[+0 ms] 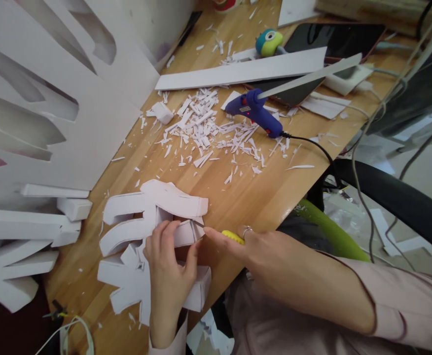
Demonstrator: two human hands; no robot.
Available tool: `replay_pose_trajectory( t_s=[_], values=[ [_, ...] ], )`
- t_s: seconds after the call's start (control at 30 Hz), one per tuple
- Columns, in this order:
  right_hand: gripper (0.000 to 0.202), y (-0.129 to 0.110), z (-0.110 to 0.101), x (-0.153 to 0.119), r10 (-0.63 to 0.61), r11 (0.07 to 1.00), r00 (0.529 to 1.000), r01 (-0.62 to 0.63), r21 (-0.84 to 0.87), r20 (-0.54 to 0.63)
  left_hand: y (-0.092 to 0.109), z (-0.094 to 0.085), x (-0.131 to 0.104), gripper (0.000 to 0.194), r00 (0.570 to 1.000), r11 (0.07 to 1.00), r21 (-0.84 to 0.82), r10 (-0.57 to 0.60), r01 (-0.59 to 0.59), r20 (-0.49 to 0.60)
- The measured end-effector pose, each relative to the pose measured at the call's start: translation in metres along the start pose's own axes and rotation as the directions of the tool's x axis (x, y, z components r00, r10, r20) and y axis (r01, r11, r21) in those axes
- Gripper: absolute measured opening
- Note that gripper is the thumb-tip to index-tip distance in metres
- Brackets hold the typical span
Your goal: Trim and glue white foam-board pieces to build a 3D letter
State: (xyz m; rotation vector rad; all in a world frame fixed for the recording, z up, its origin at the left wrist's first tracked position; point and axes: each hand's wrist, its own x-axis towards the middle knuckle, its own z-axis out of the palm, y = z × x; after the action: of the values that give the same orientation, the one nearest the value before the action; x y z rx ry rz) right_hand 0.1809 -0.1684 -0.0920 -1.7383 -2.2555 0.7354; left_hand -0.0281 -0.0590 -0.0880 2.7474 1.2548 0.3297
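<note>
Head view: our left hand (172,278) pinches the white shape (150,221) on the table (253,197), covering part; our right hand (255,251) grips a yellow tool (233,237), mostly hidden by its fingers.

I can't make out most of the yellow tool (233,237), wrapped in the right hand (270,264); the left hand (172,271) hides part of the white shape (149,212). My view crops the slotted board (127,84) and a red object (224,4).
</note>
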Motion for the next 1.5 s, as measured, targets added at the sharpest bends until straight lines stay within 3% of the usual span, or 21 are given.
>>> replay_pose_trajectory(
  t_s=[0.47, 0.83, 1.0, 1.17, 1.37, 1.5],
  values=[
    [0.093, 0.012, 0.002, 0.008, -0.054, 0.996, 0.993, 0.06, 0.06, -0.102, 0.0, 0.0, 0.001, 0.04, 1.0, 1.0, 0.011, 0.029, -0.029, -0.013],
    [0.096, 0.014, 0.004, -0.003, -0.064, 0.995, 0.993, 0.071, 0.07, -0.104, 0.003, -0.001, 0.0, 0.04, 1.0, 1.0, 0.002, 0.009, -0.009, -0.008],
    [0.09, 0.019, -0.006, 0.009, -0.133, 0.991, 0.991, 0.133, 0.004, -0.027, 0.003, -0.002, 0.001, 0.041, 1.0, 1.0, 0.0, 0.02, -0.02, -0.001],
    [0.086, 0.027, -0.002, 0.02, -0.157, 0.987, 0.986, 0.158, 0.017, -0.051, 0.004, -0.001, 0.002, 0.042, 1.0, 1.0, -0.002, 0.01, -0.01, -0.019],
    [0.099, 0.029, 0.009, 0.008, -0.103, 0.995, 0.993, 0.102, -0.017, -0.058, 0.006, -0.001, 0.002, 0.043, 1.0, 1.0, 0.005, 0.007, -0.007, -0.017],
    [0.089, 0.028, 0.005, 0.014, -0.144, 0.99, 0.988, 0.144, -0.008, -0.059, 0.005, -0.001, 0.003, 0.043, 1.0, 1.0, 0.0, 0.017, -0.017, -0.013]
  ],
)
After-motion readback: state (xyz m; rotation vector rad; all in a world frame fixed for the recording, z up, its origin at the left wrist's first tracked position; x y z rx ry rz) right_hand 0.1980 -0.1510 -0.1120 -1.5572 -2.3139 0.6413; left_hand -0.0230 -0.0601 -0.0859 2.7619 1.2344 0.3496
